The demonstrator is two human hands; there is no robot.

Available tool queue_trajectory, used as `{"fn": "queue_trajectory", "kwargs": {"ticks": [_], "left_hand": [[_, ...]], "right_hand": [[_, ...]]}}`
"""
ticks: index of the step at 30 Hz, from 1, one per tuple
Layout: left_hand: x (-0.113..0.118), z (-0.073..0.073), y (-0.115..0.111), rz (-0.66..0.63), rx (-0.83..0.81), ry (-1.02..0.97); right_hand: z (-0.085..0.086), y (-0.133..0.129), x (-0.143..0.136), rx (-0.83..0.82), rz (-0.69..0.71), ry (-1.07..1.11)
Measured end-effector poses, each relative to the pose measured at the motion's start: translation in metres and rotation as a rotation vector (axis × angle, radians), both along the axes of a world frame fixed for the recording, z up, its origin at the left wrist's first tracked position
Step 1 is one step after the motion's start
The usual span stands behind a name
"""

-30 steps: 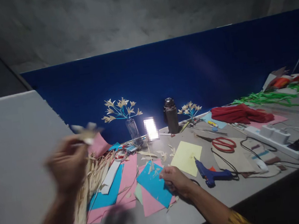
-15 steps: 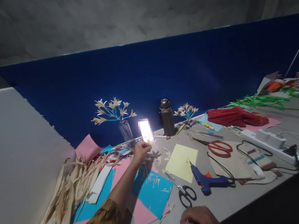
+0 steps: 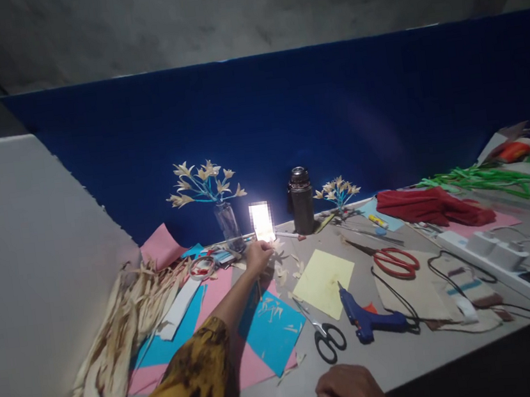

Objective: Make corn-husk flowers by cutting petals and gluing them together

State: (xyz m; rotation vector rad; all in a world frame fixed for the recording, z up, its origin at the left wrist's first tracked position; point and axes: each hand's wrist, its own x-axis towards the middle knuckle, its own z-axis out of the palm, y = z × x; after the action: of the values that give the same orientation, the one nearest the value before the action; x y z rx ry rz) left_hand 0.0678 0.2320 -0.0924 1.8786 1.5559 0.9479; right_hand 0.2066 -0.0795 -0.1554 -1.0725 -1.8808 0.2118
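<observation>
My left hand (image 3: 259, 257) reaches over the table to a spot in front of the bright glowing screen (image 3: 262, 219). Its fingers are pinched together near small pale husk pieces (image 3: 281, 276); whatever they grip is too small to make out. My right hand (image 3: 350, 391) rests loosely curled at the table's front edge, below the black-handled scissors (image 3: 329, 341), its fingertips partly hidden. A blue glue gun (image 3: 371, 319) lies right of the scissors. Beside my left forearm lies a blue sheet (image 3: 274, 329) with pale scraps. A yellow sheet (image 3: 324, 283) is in the middle.
At the left is a pile of dried husks (image 3: 114, 352). A glass vase (image 3: 228, 227) of husk flowers, a dark flask (image 3: 302, 203) and a smaller flower bunch (image 3: 338, 194) stand along the back. Red-handled shears (image 3: 395, 263), a red cloth (image 3: 432, 205) and a power strip (image 3: 500, 263) are to the right.
My left hand has moved slightly right relative to the glowing screen, over the pale pieces. The camera view has shifted a little. My right hand stays near the front edge.
</observation>
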Motion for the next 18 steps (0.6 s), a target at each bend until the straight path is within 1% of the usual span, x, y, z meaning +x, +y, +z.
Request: {"fn": "queue_trajectory", "kwargs": {"ticks": [4,7,12,18], "left_hand": [[0.002,-0.001,0.004,0.023,0.033,0.079],[0.002,-0.003,0.005,0.012,0.051,0.081],[0.0,-0.008,0.007,-0.068,0.082,0.012],[-0.002,-0.011,0.011,-0.106,0.072,-0.094]], "right_hand": [[-0.008,0.002,-0.002,0.002,-0.013,0.011],[-0.004,0.001,-0.003,-0.006,-0.04,0.037],[0.008,0.0,-0.003,0.031,-0.014,0.036],[0.008,0.001,-0.004,0.04,-0.031,0.029]]}}
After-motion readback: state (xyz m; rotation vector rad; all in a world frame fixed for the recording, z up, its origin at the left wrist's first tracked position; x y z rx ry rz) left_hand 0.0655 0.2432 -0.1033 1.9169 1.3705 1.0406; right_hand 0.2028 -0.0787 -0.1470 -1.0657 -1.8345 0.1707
